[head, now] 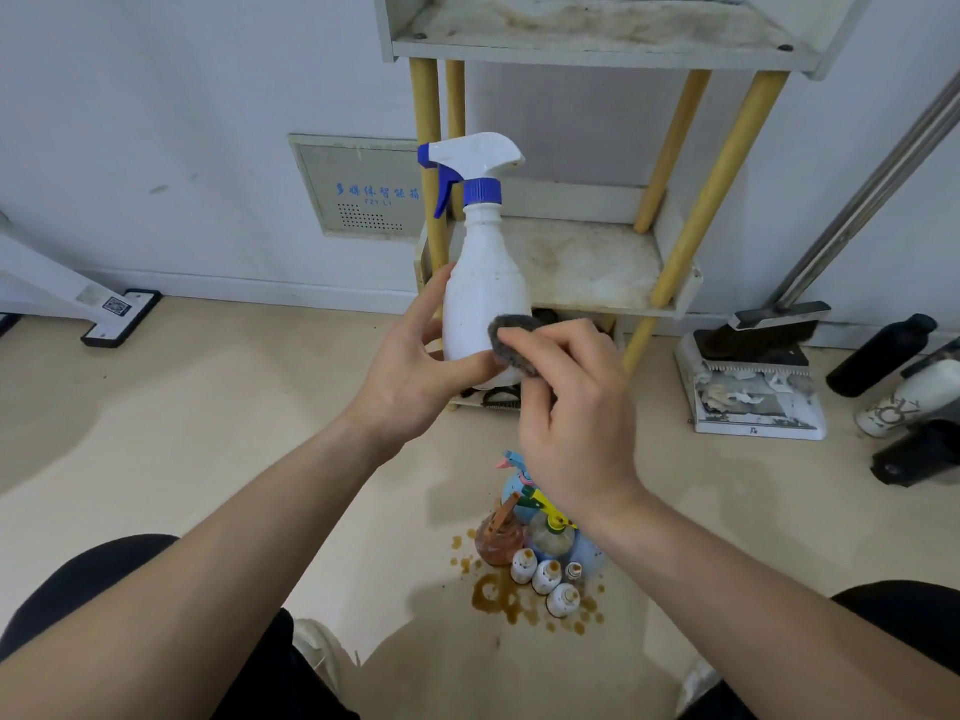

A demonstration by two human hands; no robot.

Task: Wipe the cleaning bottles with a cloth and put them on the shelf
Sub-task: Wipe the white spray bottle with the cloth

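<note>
Left hand [415,366] is wrapped around the white spray bottle [483,283] held up in front of the shelf [597,267] while the right hand [571,407] pinches the grey cloth [511,337] on it, so hard scrubbing could probably twist it loose onto the 4 small bottles [545,579] below.

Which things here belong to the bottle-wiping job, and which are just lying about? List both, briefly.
Job: white spray bottle, held by the left hand; grey cloth, in the right hand; shelf; cluster of stained bottles on the floor.
Lying about: dustpan with brush; wall panel; brown spill.
</note>
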